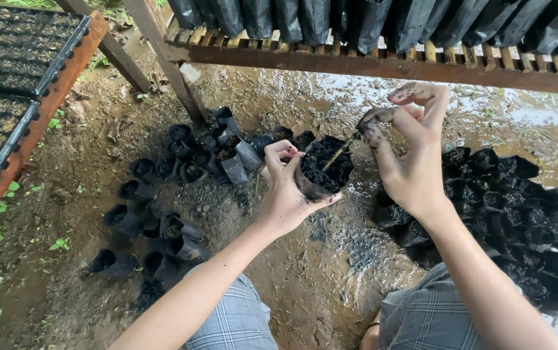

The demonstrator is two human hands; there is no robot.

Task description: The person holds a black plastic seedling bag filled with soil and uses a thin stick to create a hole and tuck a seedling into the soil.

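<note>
A soil-filled bag point(323, 170) sits in the left hand point(286, 194), with the right hand point(408, 152) just right of it. Empty bags point(162, 214) lie on the ground left, filled bags point(519, 220) right, a rack point(382, 61) behind

Your left hand point(286, 194) reaches forward on a bare, outstretched forearm, its grip curled shut around the small black soil-filled plastic grow bag point(323, 170), thumb at the near side and fingers up at the rim. Just right of that grip, your right hand point(410, 150) hangs wrist-high, soil-smeared fingertips pinching the thin brownish stick point(342, 150), index finger lifted.
</note>
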